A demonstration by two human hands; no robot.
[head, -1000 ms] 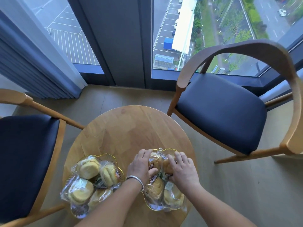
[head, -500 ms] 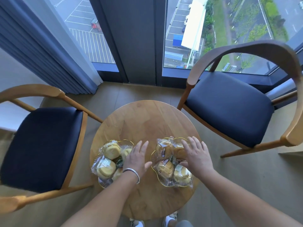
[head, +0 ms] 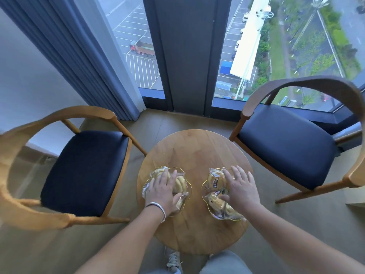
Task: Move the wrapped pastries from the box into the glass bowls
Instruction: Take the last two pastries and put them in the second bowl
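Two gold-rimmed glass bowls stand side by side on a small round wooden table (head: 195, 153). The left bowl (head: 186, 183) and the right bowl (head: 205, 189) each hold several pastries in clear wrappers. My left hand (head: 163, 191), with a silver bracelet at the wrist, lies palm down with fingers spread over the pastries (head: 181, 184) in the left bowl. My right hand (head: 240, 187) rests the same way on the wrapped pastries (head: 216, 179) in the right bowl. Neither hand is closed around a pastry. No box is in view.
A wooden armchair with a dark seat (head: 85, 171) stands left of the table, another (head: 286, 143) to the right. Floor-to-ceiling windows and a blue curtain (head: 79, 56) lie beyond. My shoes (head: 172, 262) show under the table's near edge.
My left hand moved from the right bowl over to the left bowl and settled on its pastries. My right hand stayed on the right bowl. The view pulled back and up.
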